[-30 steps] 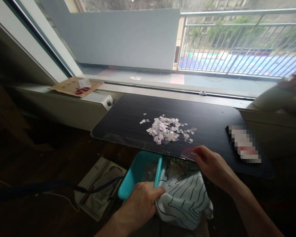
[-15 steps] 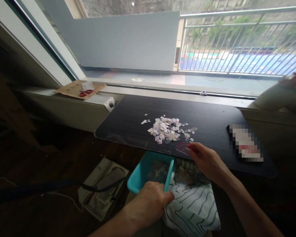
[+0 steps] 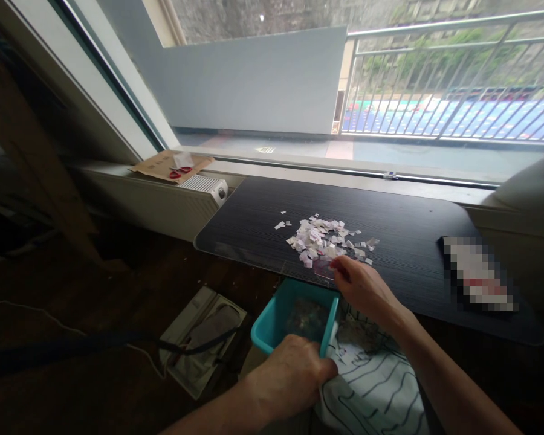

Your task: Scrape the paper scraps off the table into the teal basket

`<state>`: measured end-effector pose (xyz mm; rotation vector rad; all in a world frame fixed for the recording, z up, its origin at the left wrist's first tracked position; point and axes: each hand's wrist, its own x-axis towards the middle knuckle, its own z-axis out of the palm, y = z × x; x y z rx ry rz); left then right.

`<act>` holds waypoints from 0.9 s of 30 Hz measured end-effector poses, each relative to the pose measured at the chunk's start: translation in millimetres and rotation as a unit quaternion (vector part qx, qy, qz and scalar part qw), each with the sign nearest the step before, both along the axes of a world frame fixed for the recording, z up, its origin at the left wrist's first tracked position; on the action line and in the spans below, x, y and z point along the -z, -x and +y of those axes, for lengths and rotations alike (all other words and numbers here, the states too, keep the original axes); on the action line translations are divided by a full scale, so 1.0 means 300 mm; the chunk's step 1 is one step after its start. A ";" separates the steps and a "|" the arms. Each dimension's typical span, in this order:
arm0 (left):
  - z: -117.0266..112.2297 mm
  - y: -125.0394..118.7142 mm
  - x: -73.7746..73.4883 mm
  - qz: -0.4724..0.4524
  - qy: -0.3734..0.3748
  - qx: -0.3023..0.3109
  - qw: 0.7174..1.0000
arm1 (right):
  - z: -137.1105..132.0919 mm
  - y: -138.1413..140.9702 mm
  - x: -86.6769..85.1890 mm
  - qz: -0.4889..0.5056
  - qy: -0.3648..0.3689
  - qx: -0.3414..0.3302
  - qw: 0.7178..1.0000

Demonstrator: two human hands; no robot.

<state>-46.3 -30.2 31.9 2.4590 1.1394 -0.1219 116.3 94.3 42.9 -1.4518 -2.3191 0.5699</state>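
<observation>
My left hand (image 3: 294, 368) is closed on the near rim of a teal plastic bin (image 3: 265, 320), below the table's front edge. Bits of scrap, dim and hard to make out, lie inside the bin. My right hand (image 3: 360, 287) pinches a thin, clear, pinkish plastic piece (image 3: 323, 269), held low at the table's front edge. Just beyond that piece is a loose pile of small white paper scraps (image 3: 315, 235) on the black table (image 3: 254, 211). Beside the bin, a white cloth with dark lines (image 3: 376, 380) is draped, with a few scraps on it.
A dark flat object with a blurred face (image 3: 478, 275) lies at the table's right. Red-handled scissors (image 3: 180, 173) rest on a brown envelope (image 3: 156, 166) on the sill, by a radiator (image 3: 204, 193). An open box (image 3: 202, 341) is on the floor at left.
My right hand has moved left with the plastic piece, up to the near edge of the paper pile. My left hand still grips the bin. The view has turned slightly left.
</observation>
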 end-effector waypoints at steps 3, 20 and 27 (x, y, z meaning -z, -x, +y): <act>0.004 0.001 -0.005 0.001 0.003 -0.001 1.000 | 0.012 0.007 -0.002 -0.004 -0.006 0.012 1.000; 0.010 0.008 -0.013 -0.023 0.007 0.001 1.000 | 0.000 -0.054 -0.026 -0.081 -0.010 0.041 0.996; 0.012 -0.003 -0.022 -0.018 0.018 0.005 1.000 | -0.020 -0.102 -0.027 -0.069 -0.001 0.046 0.997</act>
